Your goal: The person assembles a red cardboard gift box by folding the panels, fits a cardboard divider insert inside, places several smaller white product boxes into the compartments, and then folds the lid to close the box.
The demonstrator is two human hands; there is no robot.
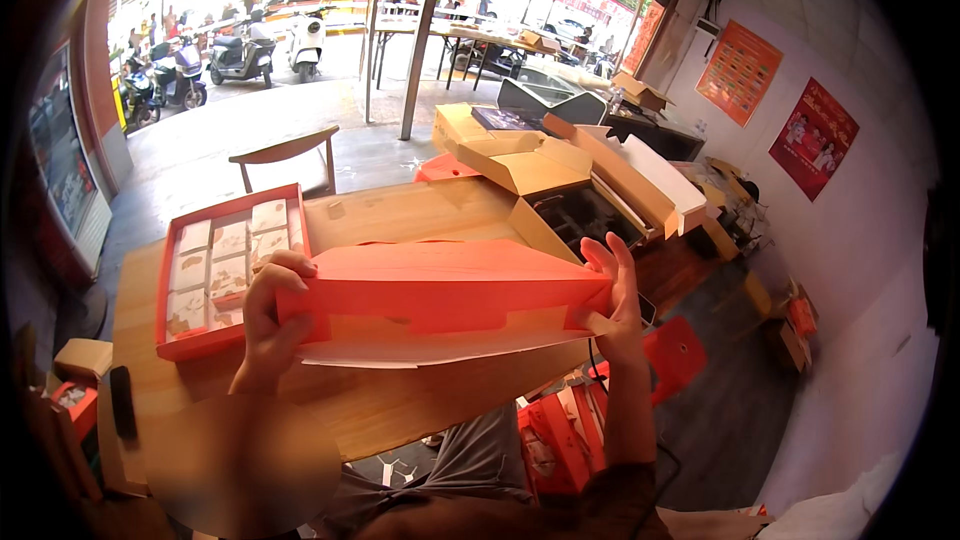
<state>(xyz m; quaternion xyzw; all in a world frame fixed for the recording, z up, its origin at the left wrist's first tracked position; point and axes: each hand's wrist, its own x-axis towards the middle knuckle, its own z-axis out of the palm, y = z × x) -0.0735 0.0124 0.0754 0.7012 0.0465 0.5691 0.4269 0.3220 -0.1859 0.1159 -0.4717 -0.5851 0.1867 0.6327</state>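
Note:
Between my hands is a red cardboard box piece, probably a lid, raised above the wooden table with its long side facing me. My left hand grips its left end, thumb on the near side and fingers over the top edge. At the right end, my right hand holds the corner, with the thumb low and some fingers pointing up. A shallow red box lies on the table to the left, holding several pale, brown-patterned small boxes in rows; my left hand overlaps its near right part.
The wooden table spreads beneath. At its right back stands an open cardboard carton with dark contents. A wooden chair is beyond the table. A red stool and a container of red packaging are low at the right.

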